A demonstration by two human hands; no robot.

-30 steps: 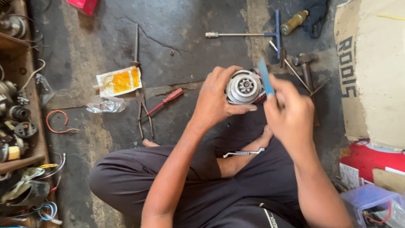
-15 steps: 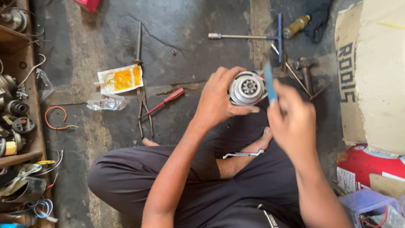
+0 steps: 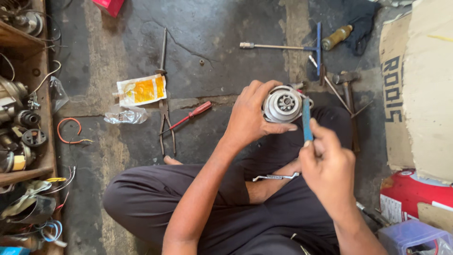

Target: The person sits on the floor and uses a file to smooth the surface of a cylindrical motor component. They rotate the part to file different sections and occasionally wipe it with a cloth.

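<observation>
Cracked concrete floor (image 3: 212, 42) carries a red-handled screwdriver (image 3: 191, 115) and pliers (image 3: 166, 123). Over the crossed legs, the left hand (image 3: 249, 115) wraps its fingers around a round metal motor housing (image 3: 283, 104). Right hand (image 3: 328, 167) pinches a thin blue tool (image 3: 306, 119), perhaps a file, just beside it.

There is one view, from a camera worn on the person's head, looking almost straight down past the forearms at the crossed legs (image 3: 198, 208) and the concrete floor (image 3: 212, 42). It sits close, so both hands fill the middle, the left hand (image 3: 252, 115) and right hand (image 3: 328, 167) near the frame's centre. The shelf (image 3: 26, 94) edges the left border, cardboard (image 3: 424, 80) the right.
</observation>
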